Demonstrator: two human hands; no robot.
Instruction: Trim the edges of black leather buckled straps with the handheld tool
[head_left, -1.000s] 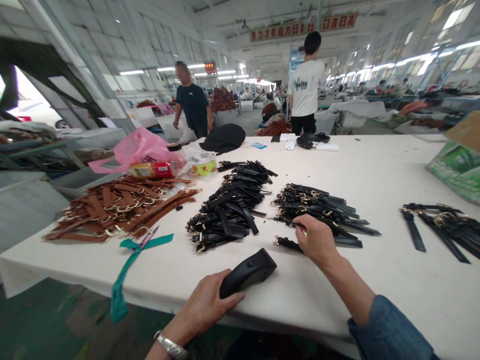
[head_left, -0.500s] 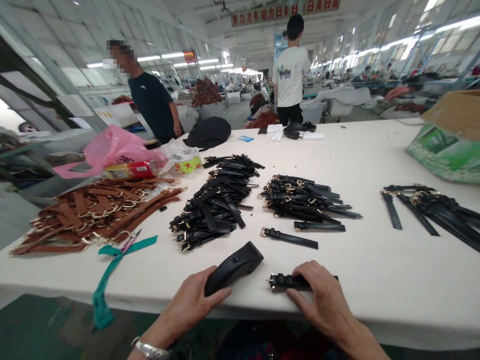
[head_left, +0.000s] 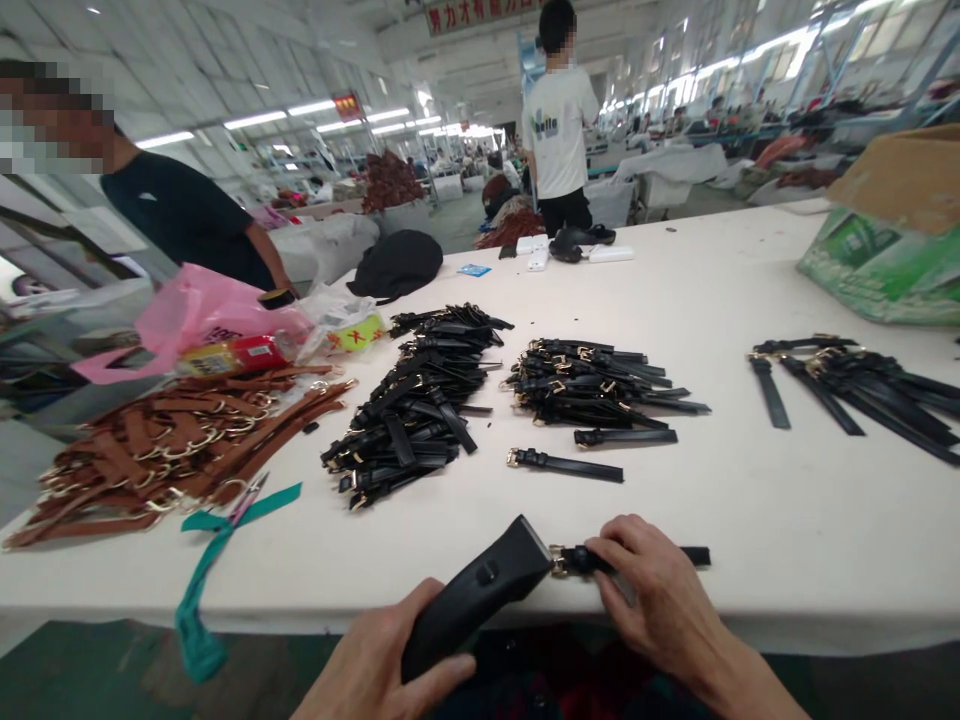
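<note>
Head view: since half a second ago the left hand (head_left: 382, 665) has swung the black handheld tool (head_left: 480, 590) so its tip now meets the gold buckle of the black strap (head_left: 637, 556). Right hand (head_left: 652, 590) presses that strap flat at the table (head_left: 787, 520) front edge. Contact suggests work on the buckle is beginning. Tool tip detail is unclear, possibly a blade; left wrist cut off.

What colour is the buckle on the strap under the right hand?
Gold, on a black strap; the buckle shows in the head view.
</note>
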